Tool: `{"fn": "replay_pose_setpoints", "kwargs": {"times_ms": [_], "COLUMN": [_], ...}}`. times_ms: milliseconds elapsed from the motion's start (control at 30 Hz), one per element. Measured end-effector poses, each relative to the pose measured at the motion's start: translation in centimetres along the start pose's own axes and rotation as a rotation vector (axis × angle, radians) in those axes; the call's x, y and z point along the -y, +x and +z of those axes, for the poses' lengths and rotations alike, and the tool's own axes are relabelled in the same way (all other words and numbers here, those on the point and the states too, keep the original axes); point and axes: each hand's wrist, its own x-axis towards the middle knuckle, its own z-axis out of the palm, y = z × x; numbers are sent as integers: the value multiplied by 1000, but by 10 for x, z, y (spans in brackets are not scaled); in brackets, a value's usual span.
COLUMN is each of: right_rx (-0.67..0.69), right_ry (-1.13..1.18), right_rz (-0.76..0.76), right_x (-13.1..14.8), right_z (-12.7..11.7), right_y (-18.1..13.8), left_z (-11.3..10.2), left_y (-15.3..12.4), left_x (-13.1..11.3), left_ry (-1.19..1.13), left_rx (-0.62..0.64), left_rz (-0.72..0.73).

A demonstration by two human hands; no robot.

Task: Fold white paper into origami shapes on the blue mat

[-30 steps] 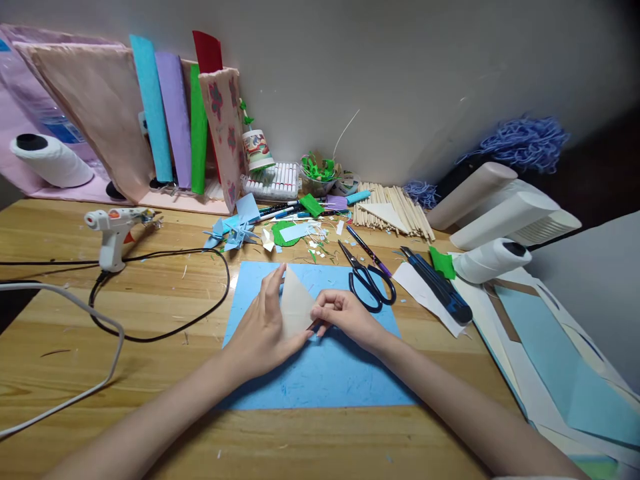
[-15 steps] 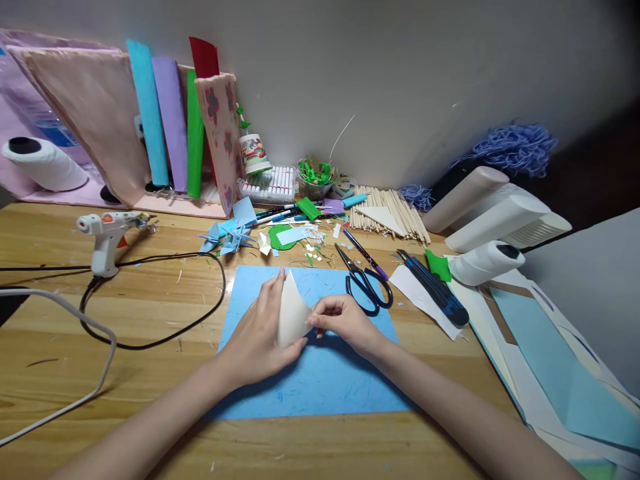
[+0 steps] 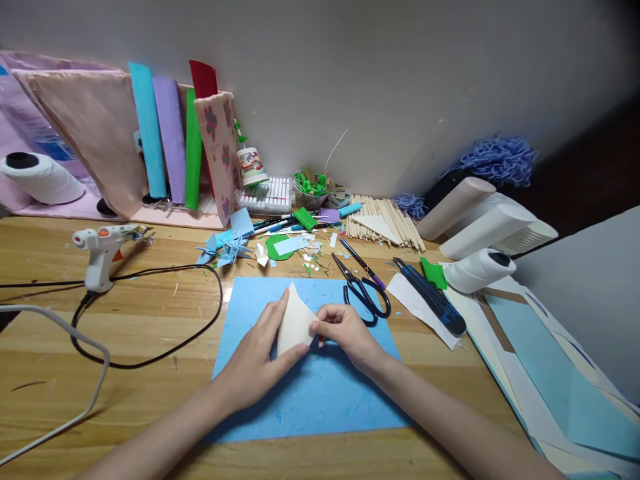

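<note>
A piece of cream paper (image 3: 295,323), pointed at its top, is held up between both hands over a blue sheet (image 3: 300,410). My left hand (image 3: 260,353) cups its left side, the thumb across the lower front and the fingers behind. At the paper's right edge, my right hand (image 3: 343,331) pinches it between thumb and fingertips. Black-handled scissors (image 3: 363,290) lie partly on the blue sheet, just beyond my right hand, with a purple marker (image 3: 363,262) behind them.
A hot glue gun (image 3: 103,257) with a looped black cable stands left. Right are a utility knife (image 3: 433,300), a thread cone (image 3: 480,270) and coloured paper sheets (image 3: 540,353). Wooden sticks (image 3: 387,220), paper scraps (image 3: 233,248) and a marker box (image 3: 265,195) line the back.
The view has tilted, so the whole scene sits slightly lower. The paper's right side looks a little flatter between the hands, and both hands keep their hold.
</note>
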Motion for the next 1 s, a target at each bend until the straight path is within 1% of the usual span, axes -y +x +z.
{"fn": "replay_pose_setpoints", "kwargs": {"times_ms": [100,167,233,367,433,533,633,767,800,867,933,1000], "right_rx": [-17,-37,-69,-110,-105,-107,-116,-124,-125,-123,-102,-57], "right_ry": [9,9,2,-5,7,22,-3,13,17,-14,-115,-282], "right_rz": [23,37,44,23,20,28,10,-14,-33,-83,-123,-148], "right_x": [0,-1,-1,-5,-7,-10,-11,-11,-11,-10,-8,-6], "right_z": [1,3,4,7,8,7,6,7,7,7,6,5], "right_y": [0,0,0,1,2,2,1,0,-1,-2,-4,-6], "left_z": [-3,-4,-4,3,6,5,0,-6,-7,-7,-7,-6], "left_y": [4,5,3,-5,-9,-10,-4,7,9,11,10,8], "left_x": [2,2,0,-5,-6,-6,-6,-7,-7,-6,-5,-4], "left_ry": [-295,-371,-314,-64,-19,-36,-174,-603,-666,-685,-654,-641], "left_rx": [-65,-89,-81,-41,-20,37,47,80,63,-13,-68,-43], "left_rz": [-152,-197,-196,-196,-183,-171,-229,-452,-482,-495,-486,-477]}}
